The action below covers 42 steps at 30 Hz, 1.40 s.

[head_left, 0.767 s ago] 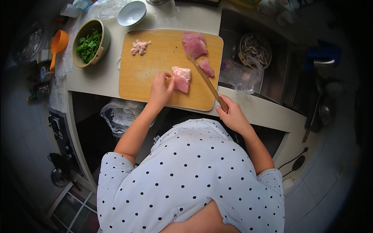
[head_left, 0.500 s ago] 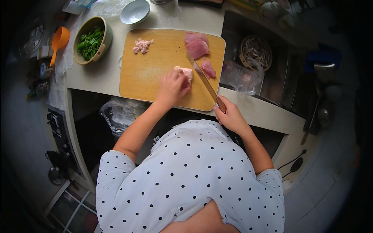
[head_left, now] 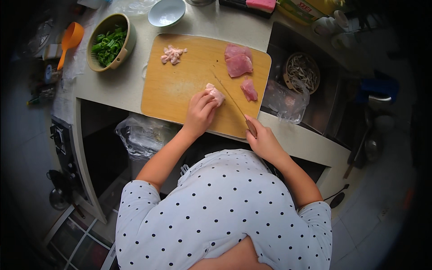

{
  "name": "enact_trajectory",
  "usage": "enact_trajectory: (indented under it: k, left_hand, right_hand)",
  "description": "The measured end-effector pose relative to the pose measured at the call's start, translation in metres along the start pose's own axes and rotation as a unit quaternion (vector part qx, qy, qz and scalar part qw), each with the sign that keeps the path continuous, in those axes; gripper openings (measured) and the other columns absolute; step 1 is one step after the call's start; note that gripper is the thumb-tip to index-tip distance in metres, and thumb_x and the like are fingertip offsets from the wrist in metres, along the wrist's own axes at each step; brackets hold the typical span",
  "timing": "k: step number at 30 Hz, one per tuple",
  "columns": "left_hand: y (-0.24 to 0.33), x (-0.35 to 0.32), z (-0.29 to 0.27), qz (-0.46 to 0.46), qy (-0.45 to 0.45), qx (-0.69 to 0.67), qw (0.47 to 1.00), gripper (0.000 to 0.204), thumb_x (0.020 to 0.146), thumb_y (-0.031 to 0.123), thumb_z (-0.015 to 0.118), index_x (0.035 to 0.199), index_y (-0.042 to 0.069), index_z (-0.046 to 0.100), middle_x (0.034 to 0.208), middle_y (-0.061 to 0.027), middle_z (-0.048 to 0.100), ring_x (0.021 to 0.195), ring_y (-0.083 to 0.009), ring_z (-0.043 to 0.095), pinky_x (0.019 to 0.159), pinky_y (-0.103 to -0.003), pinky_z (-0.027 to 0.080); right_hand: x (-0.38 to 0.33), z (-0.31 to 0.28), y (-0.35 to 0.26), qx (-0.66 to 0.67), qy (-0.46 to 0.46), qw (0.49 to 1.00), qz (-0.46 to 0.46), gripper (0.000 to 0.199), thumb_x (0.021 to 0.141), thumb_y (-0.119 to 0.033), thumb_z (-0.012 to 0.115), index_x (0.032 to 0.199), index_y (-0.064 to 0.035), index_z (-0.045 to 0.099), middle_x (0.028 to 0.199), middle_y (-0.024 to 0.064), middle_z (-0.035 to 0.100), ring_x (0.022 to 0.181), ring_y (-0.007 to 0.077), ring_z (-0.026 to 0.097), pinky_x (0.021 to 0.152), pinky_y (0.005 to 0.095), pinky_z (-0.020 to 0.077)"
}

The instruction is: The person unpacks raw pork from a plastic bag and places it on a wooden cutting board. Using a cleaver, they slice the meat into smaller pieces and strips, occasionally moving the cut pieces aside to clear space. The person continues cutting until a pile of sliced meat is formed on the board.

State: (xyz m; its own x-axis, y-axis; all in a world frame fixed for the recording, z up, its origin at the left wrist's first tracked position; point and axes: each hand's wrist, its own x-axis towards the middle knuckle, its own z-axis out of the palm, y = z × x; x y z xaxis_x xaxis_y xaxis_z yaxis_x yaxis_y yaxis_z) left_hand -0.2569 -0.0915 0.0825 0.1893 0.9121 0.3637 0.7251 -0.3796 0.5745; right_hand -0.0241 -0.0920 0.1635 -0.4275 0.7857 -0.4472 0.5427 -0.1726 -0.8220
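Cutting board (head_left: 180,101), wooden, on a pale counter (head_left: 108,92). Left hand (head_left: 200,112): fingers bent over a pink-and-white meat piece (head_left: 215,94) on the board. Right hand (head_left: 263,138): grips a knife (head_left: 245,117) by its handle, blade just right of that piece. Farther right: a large meat slab (head_left: 238,60), a smaller chunk (head_left: 249,90). Upper left of board: small pale bits (head_left: 173,54). Beyond: green bowl (head_left: 130,42) of chopped green vegetables (head_left: 108,47); orange scoop (head_left: 72,37); white bowl (head_left: 167,12).

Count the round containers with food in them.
2. One container, holding chopped greens, stands on the counter left of the cutting board; the other container, holding pale strips, sits in the sink at right. More could hide near the dark edges.
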Motion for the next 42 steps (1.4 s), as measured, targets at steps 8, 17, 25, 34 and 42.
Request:
enact_trajectory:
  k: [8,17,25,34,42]
  left_hand:
    - [-0.006,-0.008,0.002,-0.047,0.007,-0.055,0.997,0.018,0.070,-0.004,0.064,0.088,-0.001,0.063,0.099,-0.0128,0.060,0.105,-0.0339,0.054,0.090,-0.045,0.044]
    - [-0.016,0.000,-0.019,-0.006,-0.023,-0.035,0.999,0.016,0.068,-0.006,0.058,0.083,-0.001,0.062,0.097,-0.0127,0.061,0.106,-0.0329,0.055,0.095,-0.047,0.041]
    - [-0.009,0.007,-0.017,-0.108,0.041,-0.011,0.993,0.025,0.064,-0.005,0.063,0.089,0.000,0.063,0.098,-0.0125,0.060,0.099,-0.0328,0.055,0.085,-0.042,0.044]
    - [-0.017,0.011,0.009,-0.153,0.078,0.066,0.983,0.017,0.068,0.004,0.066,0.085,0.003,0.064,0.091,-0.0075,0.060,0.085,-0.0281,0.053,0.073,-0.039,0.040]
    - [-0.025,0.005,0.022,-0.166,0.111,0.018,0.980,0.020,0.066,0.003,0.067,0.085,0.003,0.064,0.089,-0.0086,0.060,0.081,-0.0300,0.051,0.073,-0.041,0.042]
  right_hand:
    - [0.021,-0.010,-0.011,-0.121,-0.045,0.991,0.021,0.045,0.081,-0.005,0.054,0.126,-0.0056,0.050,0.085,0.0240,0.063,0.077,0.0389,0.062,0.070,0.0400,0.0492]
    - [0.037,-0.017,-0.019,-0.160,-0.080,0.984,-0.018,0.047,0.079,-0.003,0.053,0.126,-0.0043,0.051,0.086,0.0221,0.063,0.075,0.0374,0.062,0.069,0.0395,0.0491]
    - [0.043,-0.011,-0.029,-0.097,-0.048,0.993,0.051,0.042,0.084,-0.006,0.053,0.125,-0.0005,0.050,0.086,0.0217,0.063,0.074,0.0354,0.062,0.070,0.0359,0.0488]
    - [0.050,-0.003,-0.039,-0.217,-0.088,0.970,0.060,0.040,0.088,-0.018,0.057,0.124,-0.0016,0.050,0.097,0.0237,0.064,0.087,0.0381,0.063,0.076,0.0411,0.0500]
    - [0.050,0.003,-0.024,-0.138,-0.049,0.989,-0.012,0.042,0.093,-0.031,0.051,0.121,0.0009,0.051,0.093,0.0228,0.065,0.081,0.0403,0.063,0.072,0.0445,0.0507]
